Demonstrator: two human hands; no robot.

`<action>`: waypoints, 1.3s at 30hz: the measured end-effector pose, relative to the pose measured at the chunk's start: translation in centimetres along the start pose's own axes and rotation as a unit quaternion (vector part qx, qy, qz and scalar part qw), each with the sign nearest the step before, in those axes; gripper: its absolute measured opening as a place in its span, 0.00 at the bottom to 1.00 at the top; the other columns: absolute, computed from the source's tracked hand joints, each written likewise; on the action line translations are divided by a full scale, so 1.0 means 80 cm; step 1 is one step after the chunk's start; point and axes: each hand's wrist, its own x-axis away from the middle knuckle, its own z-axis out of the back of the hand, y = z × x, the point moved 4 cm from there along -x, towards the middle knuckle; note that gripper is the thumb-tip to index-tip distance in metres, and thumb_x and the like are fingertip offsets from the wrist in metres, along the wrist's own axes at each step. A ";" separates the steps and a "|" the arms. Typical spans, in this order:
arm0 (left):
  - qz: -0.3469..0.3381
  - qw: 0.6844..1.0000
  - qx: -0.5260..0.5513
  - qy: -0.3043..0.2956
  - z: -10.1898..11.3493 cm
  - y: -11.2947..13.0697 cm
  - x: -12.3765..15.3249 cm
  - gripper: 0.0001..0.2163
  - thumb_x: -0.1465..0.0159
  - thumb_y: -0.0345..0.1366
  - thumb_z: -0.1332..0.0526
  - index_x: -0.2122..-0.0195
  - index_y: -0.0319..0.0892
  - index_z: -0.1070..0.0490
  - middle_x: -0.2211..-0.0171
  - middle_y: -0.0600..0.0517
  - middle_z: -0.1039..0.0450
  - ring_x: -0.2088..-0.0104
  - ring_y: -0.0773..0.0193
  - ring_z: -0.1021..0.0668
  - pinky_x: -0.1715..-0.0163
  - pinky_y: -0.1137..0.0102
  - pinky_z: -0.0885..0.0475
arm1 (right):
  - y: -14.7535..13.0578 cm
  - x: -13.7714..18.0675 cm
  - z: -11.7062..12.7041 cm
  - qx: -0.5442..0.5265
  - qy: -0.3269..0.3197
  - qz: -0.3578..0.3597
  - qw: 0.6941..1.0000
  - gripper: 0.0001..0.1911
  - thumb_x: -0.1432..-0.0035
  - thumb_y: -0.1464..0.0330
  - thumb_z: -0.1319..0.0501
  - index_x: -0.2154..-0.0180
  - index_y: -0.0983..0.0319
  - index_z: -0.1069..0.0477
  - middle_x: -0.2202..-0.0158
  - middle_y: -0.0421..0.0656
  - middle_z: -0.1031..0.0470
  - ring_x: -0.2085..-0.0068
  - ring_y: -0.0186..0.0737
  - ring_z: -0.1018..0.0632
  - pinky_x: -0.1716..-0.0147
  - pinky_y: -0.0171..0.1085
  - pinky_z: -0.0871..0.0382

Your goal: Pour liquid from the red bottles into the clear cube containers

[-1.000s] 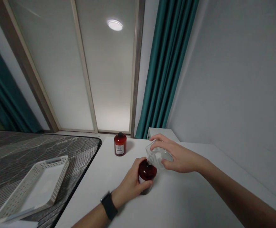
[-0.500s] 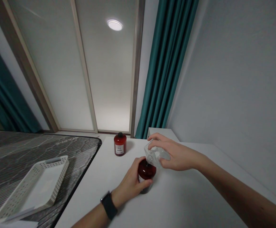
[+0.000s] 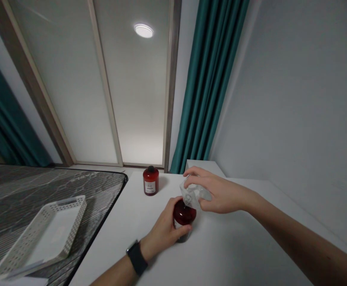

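Observation:
My left hand point(image 3: 169, 224), with a dark watch on its wrist, is wrapped round a dark red bottle point(image 3: 184, 214) that stands on the white table point(image 3: 227, 254). A pale label on the bottle is partly covered by my fingers. Above it, my right hand point(image 3: 210, 190) grips a clear, see-through bottle point(image 3: 191, 194), tipped to the left and down. Its lower end meets the top of the red bottle; whether liquid flows I cannot tell. Farther back on the table stands a second red bottle point(image 3: 151, 182) with a black round stopper and a white label.
To the left, a white perforated basket point(image 3: 72, 230) lies on a dark grey patterned mat-like surface point(image 3: 101, 186) with a black edge. Behind the table are a small white cabinet point(image 3: 204, 163), a teal curtain point(image 3: 209, 87) and frosted sliding doors point(image 3: 137, 99). A grey wall point(image 3: 304, 99) rises on the right.
My right hand and the clear bottle have shifted very slightly left. My left hand and the red bottle it holds stay in place.

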 end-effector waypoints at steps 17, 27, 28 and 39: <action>-0.001 1.000 -0.012 0.013 0.004 -0.012 0.000 0.33 0.42 0.31 0.32 0.38 0.45 0.45 0.41 0.43 0.36 0.41 0.47 0.31 0.39 0.52 0.38 | 0.041 0.031 -0.029 -0.106 0.104 -0.012 0.989 0.27 0.51 0.79 0.42 0.49 0.55 0.36 0.44 0.47 0.38 0.44 0.47 0.31 0.46 0.49 0.33; 0.014 0.999 -0.033 0.018 0.007 -0.015 0.001 0.33 0.43 0.30 0.33 0.37 0.44 0.45 0.39 0.42 0.39 0.38 0.47 0.33 0.37 0.51 0.39 | 0.091 0.058 -0.080 -0.266 0.246 -0.017 0.932 0.15 0.39 0.62 0.41 0.51 0.58 0.33 0.46 0.49 0.36 0.40 0.53 0.34 0.45 0.48 0.35; 0.015 0.999 -0.035 0.018 0.007 -0.016 0.001 0.33 0.43 0.30 0.33 0.37 0.44 0.45 0.39 0.42 0.39 0.38 0.47 0.34 0.37 0.51 0.39 | 0.099 0.060 -0.088 -0.294 0.256 -0.023 0.921 0.16 0.38 0.58 0.41 0.52 0.57 0.33 0.45 0.49 0.36 0.41 0.53 0.33 0.44 0.48 0.35; 0.036 0.998 -0.049 0.017 0.014 -0.018 -0.005 0.33 0.42 0.32 0.34 0.37 0.43 0.45 0.38 0.40 0.37 0.38 0.46 0.33 0.36 0.47 0.41 | 0.143 0.075 -0.152 -0.479 0.282 -0.080 0.827 0.40 0.48 0.49 0.31 0.39 0.52 0.43 0.43 0.49 0.33 0.39 0.52 0.32 0.40 0.50 0.40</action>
